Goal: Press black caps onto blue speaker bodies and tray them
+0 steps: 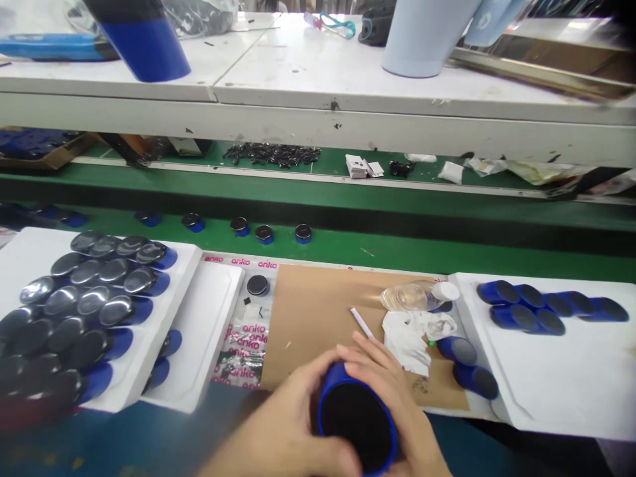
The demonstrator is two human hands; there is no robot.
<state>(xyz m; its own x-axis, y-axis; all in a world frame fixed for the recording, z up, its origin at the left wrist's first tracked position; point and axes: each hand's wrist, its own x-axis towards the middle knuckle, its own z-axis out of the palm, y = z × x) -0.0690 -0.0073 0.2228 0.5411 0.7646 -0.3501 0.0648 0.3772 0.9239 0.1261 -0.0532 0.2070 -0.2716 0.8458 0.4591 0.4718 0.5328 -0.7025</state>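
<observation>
So this person is working over a bench with a blue cylinder [358,419], and both hands are grasping it right at the bottom of the view, just in front of a brown kraft paper sheet [318,318]. The left hand [278,421] is cupping one side while the right hand [392,397] is wrapping around the other, with its fingers [370,361] spread along the blue wall, so nothing's released here. The dark round end is facing up toward the camera, and honestly that's the right way to be doing it: fingers are staying on the blue side, the dark face is staying untouched, and two hands are steadying the piece. Off to the left, a white foam tray [186,285] is holding rows of blue pieces with shiny dark tops, while another white tray [556,391] is holding more on the right, beside a crumpled white cloth [405,338] and a clear plastic bottle [410,297]. The cylinder's lower end is getting cut off by the frame, the left fingertips are hiding behind it, and the left tray's near rows are blurring out, so I can't make out those details.
</observation>
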